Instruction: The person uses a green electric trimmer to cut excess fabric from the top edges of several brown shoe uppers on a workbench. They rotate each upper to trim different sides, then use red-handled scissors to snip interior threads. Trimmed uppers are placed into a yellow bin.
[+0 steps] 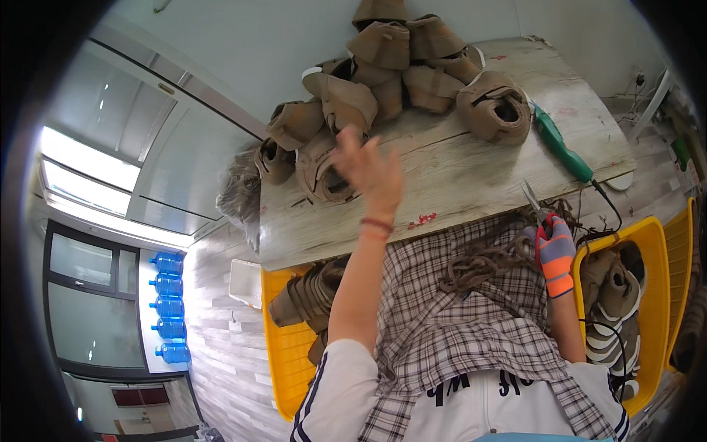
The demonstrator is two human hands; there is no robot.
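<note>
The brown cuff (pixel 310 174) lies on the counter (pixel 456 177), close to its left edge, with the round hole turned toward the near edge. Above it is the bare left hand (pixel 374 180); its fingers are spread and somewhat blurred, and I cannot tell if they touch the cuff. The right hand (pixel 554 254), in a grey and orange glove, is just beyond the near edge, and its fingers are closed around the red handles of the scissors (pixel 540 213), with the blades pointing to the counter. A pile of similar cuffs (pixel 383 46) stands along the far edge. Near the right edge lies a green tool (pixel 561 145) with a black cable. Brown strips (pixel 486 267) rest on the person's checked apron (pixel 471 324), between a left yellow basket (pixel 278 353) and a right yellow basket (pixel 658 254), both holding brown pieces.
</note>
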